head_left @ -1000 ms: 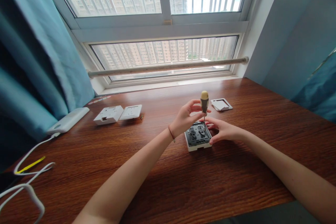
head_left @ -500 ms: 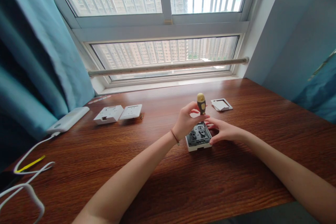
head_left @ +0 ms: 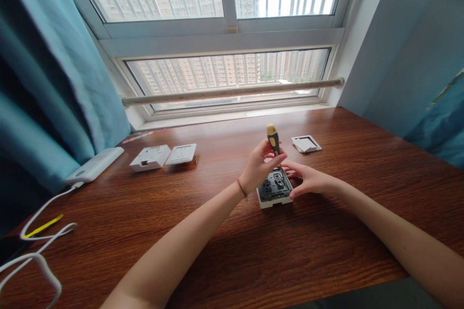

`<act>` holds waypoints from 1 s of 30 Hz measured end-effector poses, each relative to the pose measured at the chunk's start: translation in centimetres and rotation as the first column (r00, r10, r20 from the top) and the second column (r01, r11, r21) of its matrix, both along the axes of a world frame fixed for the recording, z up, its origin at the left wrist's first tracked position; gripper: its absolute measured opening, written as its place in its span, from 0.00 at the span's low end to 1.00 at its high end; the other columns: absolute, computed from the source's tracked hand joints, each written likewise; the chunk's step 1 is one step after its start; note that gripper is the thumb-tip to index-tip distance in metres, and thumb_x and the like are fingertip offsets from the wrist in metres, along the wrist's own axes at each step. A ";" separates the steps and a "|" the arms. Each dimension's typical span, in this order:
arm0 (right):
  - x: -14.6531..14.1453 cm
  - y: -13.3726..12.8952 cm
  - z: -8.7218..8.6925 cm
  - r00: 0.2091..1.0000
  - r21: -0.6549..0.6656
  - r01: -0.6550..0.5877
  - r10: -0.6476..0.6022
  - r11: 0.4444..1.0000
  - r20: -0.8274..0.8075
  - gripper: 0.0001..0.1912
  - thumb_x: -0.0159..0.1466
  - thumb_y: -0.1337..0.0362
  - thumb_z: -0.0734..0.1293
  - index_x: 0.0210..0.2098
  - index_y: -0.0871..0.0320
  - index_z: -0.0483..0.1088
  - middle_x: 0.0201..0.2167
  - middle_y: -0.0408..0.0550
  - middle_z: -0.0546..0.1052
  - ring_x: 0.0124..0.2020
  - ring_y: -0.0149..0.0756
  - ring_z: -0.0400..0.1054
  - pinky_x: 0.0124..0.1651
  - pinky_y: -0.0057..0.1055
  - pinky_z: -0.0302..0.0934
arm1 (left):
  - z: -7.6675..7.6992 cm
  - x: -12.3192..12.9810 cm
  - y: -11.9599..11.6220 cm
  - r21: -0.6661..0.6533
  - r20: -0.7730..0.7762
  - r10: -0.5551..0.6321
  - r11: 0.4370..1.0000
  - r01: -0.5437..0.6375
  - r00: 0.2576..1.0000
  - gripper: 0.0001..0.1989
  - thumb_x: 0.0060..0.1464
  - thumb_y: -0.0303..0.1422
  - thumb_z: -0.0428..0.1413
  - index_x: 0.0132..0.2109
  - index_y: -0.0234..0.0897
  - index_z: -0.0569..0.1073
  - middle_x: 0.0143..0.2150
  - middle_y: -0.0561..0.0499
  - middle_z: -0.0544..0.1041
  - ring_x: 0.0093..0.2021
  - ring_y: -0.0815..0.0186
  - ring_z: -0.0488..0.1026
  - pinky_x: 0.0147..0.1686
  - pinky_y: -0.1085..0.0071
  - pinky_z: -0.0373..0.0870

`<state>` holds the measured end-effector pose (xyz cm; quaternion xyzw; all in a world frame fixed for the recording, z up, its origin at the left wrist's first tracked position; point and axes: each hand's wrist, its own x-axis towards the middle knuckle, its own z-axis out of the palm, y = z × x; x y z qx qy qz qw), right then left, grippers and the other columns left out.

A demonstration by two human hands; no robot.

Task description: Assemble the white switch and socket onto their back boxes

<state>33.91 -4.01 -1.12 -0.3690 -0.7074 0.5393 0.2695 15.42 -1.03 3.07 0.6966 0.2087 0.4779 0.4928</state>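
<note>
My left hand is closed round a screwdriver with a yellow and black handle, tilted with its top leaning left. Its shaft points down at the far right part of a wall switch, whose dark inner plate sits on a white box. Whether the tip meets a screw is too small to tell. My right hand grips the switch by its right side, thumb at the near right corner, other fingers partly hidden behind the far side.
A white cover frame and panel lie back right. Further left are a white box, a socket plate and small brass-coloured screws. A white power bank with a cable and a yellow strip lie at far left.
The screwdriver's handle has tipped to the left and risen slightly, and my left fingers have shifted on it. My right hand and the switch have stayed in place.
</note>
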 end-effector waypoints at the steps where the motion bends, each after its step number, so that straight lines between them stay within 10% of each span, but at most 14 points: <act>1: 0.0 0.0 0.0 1.000 0.001 -0.001 0.001 1.000 0.003 0.43 0.43 0.64 0.76 0.56 0.54 0.56 0.54 0.51 0.63 0.52 0.44 0.61 0.55 0.43 0.54 | -0.1 0.1 0.0 -0.033 0.018 0.032 0.999 -0.031 0.999 0.15 0.47 0.32 0.59 0.42 0.34 0.66 0.33 0.50 0.72 0.34 0.69 0.70 0.35 0.72 0.67; 11: 0.0 -0.1 0.3 1.000 0.011 -0.007 0.007 1.000 0.012 0.43 0.44 0.65 0.75 0.56 0.54 0.55 0.55 0.51 0.62 0.52 0.43 0.60 0.57 0.43 0.53 | 0.2 -0.4 0.6 0.052 -0.103 0.103 0.994 -0.098 0.989 0.20 0.43 0.34 0.61 0.45 0.35 0.70 0.35 0.49 0.73 0.35 0.68 0.70 0.37 0.70 0.67; 20: 0.0 -0.2 0.3 0.999 -0.008 0.024 -0.023 1.000 0.026 0.45 0.43 0.64 0.75 0.57 0.54 0.54 0.54 0.52 0.63 0.52 0.44 0.61 0.55 0.43 0.54 | 1.0 -0.7 -0.1 0.098 -0.100 -0.201 0.973 0.211 0.974 0.12 0.53 0.30 0.53 0.45 0.35 0.62 0.39 0.44 0.74 0.42 0.64 0.70 0.42 0.67 0.67; 30: 0.1 -0.1 0.1 1.000 -0.005 0.009 -0.009 1.000 0.013 0.46 0.43 0.65 0.75 0.58 0.53 0.53 0.56 0.52 0.61 0.52 0.44 0.61 0.56 0.44 0.54 | 0.3 -0.1 -0.2 0.087 -0.064 0.050 0.995 -0.044 0.997 0.10 0.47 0.34 0.59 0.36 0.34 0.69 0.34 0.50 0.72 0.37 0.67 0.70 0.41 0.69 0.67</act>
